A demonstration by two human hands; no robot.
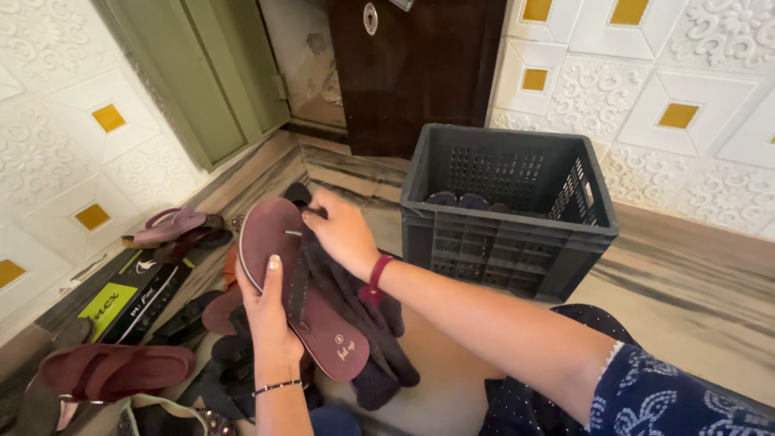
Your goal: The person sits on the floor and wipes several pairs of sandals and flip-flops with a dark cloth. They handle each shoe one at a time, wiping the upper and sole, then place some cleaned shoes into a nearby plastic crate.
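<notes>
**Currently: maroon flip-flop wiped with a dark cloth**

A maroon flip-flop [303,282] is gripped in the left hand [270,311], fingers closed around its edge, sole side turned up above the floor. A dark purple cloth [367,323] is pressed against its strap by the right hand [343,234], fingers bunched tight on the fabric. Just behind, a dark plastic crate [508,214] is seen with footwear inside. Other sandals [113,371] are scattered on the floor at the left, beside a flat shoe box [133,295].
</notes>
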